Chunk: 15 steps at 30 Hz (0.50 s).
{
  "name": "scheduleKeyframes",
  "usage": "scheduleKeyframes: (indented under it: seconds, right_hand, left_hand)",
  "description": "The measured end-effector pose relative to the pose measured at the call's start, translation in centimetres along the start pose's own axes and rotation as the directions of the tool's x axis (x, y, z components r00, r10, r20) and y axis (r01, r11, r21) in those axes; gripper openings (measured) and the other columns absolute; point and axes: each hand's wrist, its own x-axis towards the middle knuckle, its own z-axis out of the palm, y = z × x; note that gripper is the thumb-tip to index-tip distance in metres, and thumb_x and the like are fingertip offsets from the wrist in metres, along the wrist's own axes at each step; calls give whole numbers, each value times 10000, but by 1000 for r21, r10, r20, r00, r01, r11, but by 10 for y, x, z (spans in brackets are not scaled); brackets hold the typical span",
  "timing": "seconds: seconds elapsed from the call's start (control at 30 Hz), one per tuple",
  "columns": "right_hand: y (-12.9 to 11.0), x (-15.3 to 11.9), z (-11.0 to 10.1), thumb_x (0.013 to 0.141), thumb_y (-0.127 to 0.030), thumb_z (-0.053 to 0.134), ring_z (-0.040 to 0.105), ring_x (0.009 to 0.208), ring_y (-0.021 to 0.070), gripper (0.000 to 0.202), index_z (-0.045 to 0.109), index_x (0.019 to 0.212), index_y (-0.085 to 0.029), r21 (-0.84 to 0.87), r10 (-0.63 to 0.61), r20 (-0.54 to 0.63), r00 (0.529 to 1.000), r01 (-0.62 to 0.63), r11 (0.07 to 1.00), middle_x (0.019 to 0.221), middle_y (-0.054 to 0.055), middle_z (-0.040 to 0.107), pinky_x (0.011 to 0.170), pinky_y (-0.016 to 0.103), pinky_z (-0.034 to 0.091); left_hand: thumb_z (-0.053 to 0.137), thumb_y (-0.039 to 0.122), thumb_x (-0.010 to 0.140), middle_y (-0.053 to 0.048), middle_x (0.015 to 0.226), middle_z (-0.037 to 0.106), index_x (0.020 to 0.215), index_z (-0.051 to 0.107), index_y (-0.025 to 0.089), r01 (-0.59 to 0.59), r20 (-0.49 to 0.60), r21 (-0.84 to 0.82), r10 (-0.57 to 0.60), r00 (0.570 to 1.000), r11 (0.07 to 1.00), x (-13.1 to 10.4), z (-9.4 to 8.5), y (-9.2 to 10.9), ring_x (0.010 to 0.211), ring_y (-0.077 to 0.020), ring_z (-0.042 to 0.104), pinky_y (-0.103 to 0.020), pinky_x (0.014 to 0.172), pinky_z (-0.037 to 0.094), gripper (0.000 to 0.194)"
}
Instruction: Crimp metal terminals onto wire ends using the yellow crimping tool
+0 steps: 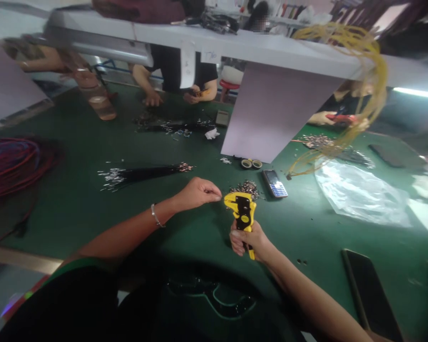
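Note:
My right hand (248, 240) is wrapped round the handles of a yellow and black wire stripper (243, 211), its jaws tilted up and to the left. Just left of those jaws, my left hand (201, 192) is closed in a pinch; whatever lies between thumb and finger is too small to make out. Behind the stripper's head is a heap of small copper-coloured scraps (248, 186). A bundle of black wires (146, 173) lies to the left, with silvery ends on one side and coppery ends on the other.
Behind the heap stand tape rolls (251, 164) and a keypad phone (274, 184). A clear plastic bag (360, 192) and a dark smartphone (371, 294) lie right. Yellow wires (376, 90) hang from the shelf (271, 47). Co-workers' hands (196, 95) work across the table.

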Motion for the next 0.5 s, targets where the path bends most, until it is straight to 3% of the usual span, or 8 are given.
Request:
scheduleKeyframes:
  seconds: [0.2, 0.33, 0.5]
  right_hand:
    - [-11, -7, 2, 692, -329, 787, 413, 358, 77, 335, 488, 681, -178, 24, -6, 42, 999, 5, 1000, 469, -73, 466, 357, 229, 366]
    - [-30, -12, 0, 689, -312, 769, 431, 424, 104, 293, 503, 739, -198, 33, -154, 12, 988, 154, 988, 515, -65, 465, 417, 258, 375]
    - [-30, -5, -6, 680, -279, 749, 500, 545, 151, 247, 549, 796, -190, -28, -261, -46, 964, 260, 965, 621, -19, 528, 566, 346, 440]
  left_hand:
    - [699, 209, 669, -30, 636, 698, 653, 746, 192, 31, -60, -50, -34, 998, 998, 2, -2, 3, 583, -132, 597, -230, 578, 451, 53]
    - [707, 229, 648, -23, 589, 677, 664, 743, 173, 127, -140, -87, -138, 980, 988, 2, -6, 1, 547, -125, 576, -223, 535, 434, 68]
    - [682, 211, 683, -21, 615, 673, 655, 741, 192, 54, -188, -18, -56, 981, 998, -2, -4, 8, 540, -118, 560, -226, 526, 424, 68]
